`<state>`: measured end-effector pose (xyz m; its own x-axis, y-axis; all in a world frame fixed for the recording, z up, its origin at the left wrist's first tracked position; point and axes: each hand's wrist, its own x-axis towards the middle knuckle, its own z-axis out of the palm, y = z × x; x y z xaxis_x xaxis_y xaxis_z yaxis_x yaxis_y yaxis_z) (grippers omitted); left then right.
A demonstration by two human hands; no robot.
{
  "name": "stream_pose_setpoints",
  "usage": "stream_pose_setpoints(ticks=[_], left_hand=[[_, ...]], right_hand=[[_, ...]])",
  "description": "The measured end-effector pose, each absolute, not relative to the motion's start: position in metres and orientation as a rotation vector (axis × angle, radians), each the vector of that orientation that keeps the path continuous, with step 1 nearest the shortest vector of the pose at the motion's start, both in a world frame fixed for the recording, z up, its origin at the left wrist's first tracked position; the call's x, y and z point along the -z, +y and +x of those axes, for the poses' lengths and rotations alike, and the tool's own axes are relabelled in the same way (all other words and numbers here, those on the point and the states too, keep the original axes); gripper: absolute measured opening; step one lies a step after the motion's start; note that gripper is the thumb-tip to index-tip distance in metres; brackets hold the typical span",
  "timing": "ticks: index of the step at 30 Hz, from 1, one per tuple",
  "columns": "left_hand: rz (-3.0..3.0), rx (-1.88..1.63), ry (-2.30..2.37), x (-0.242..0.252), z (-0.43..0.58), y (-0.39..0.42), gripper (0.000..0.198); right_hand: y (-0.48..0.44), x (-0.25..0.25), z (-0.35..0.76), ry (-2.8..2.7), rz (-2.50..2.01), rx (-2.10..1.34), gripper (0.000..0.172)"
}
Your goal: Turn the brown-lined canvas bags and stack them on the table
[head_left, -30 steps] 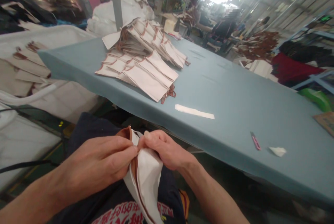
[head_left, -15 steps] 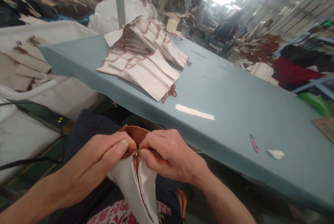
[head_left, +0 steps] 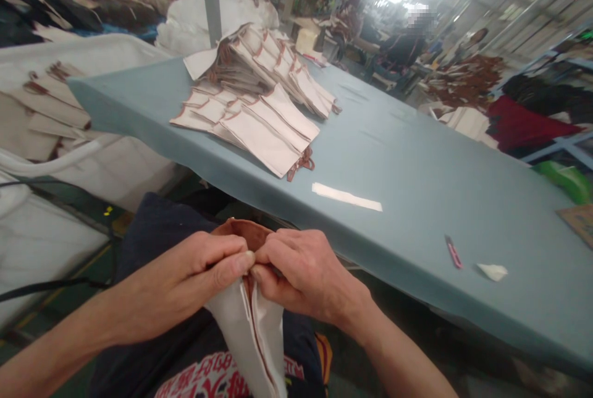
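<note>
Over my lap I hold a white fabric pouch (head_left: pixel 254 336) with a brown lining and brown zip seam. My left hand (head_left: pixel 189 280) pinches its top edge from the left, thumb pressed against the fingers. My right hand (head_left: pixel 301 274) pinches the same edge from the right, and the two thumbs meet at the seam. The brown lining (head_left: pixel 245 232) shows above my fingers, and the pouch's white body hangs down between my wrists.
A blue-grey table (head_left: pixel 417 188) stands ahead. On it lie fanned stacks of similar pouches (head_left: pixel 264 95), a white strip (head_left: pixel 346 197), a small pink cutter (head_left: pixel 453 251) and a white scrap (head_left: pixel 493 271). White bins with more pouches (head_left: pixel 41 114) stand on the left. A person sits far behind.
The brown lining has been pulled up into view at the pouch's top edge. Both hands have shifted their pinch a little along that edge and stay over my lap.
</note>
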<state>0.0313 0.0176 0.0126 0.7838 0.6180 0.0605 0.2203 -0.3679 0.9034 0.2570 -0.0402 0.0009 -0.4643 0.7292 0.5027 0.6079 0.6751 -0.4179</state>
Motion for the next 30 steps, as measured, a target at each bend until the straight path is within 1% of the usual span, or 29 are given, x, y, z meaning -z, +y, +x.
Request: stream_pose_setpoints(ticks=[3,8,10,14,18,23,26,28,30], left_hand=[[1.906,-0.384,0.580,-0.009,0.030,0.019,0.049],[1.803,-0.361,0.567,-0.009,0.034,0.019,0.048],[1.791,-0.354,0.578,-0.011,0.036,0.018,0.046],[1.802,-0.351,0.633,-0.012,0.037,0.015,0.035],[1.861,-0.441,0.649,-0.010,0.035,0.008,0.030],[2.163,-0.777,0.678,-0.007,0.035,-0.006,0.027],[2.216,-0.870,0.663,-0.005,0.036,-0.012,0.028],[2.148,-0.848,0.635,-0.003,0.036,-0.015,0.031],[2.005,-0.826,0.637,0.000,0.035,-0.018,0.034]], right_hand=[[-0.041,0.000,0.258,-2.156,-1.012,-0.382,0.027],[-0.041,0.001,0.261,-2.093,-0.965,-0.591,0.023],[-0.041,0.000,0.262,-2.071,-0.940,-0.642,0.023],[-0.043,-0.003,0.263,-2.064,-0.900,-0.760,0.028],[-0.045,-0.006,0.264,-2.068,-0.896,-0.792,0.028],[-0.047,-0.004,0.266,-2.072,-0.880,-0.748,0.027],[-0.047,-0.004,0.265,-2.055,-0.888,-0.754,0.028],[-0.046,-0.004,0.262,-2.008,-0.884,-0.874,0.033],[-0.047,-0.005,0.259,-1.888,-0.863,-1.112,0.039]])
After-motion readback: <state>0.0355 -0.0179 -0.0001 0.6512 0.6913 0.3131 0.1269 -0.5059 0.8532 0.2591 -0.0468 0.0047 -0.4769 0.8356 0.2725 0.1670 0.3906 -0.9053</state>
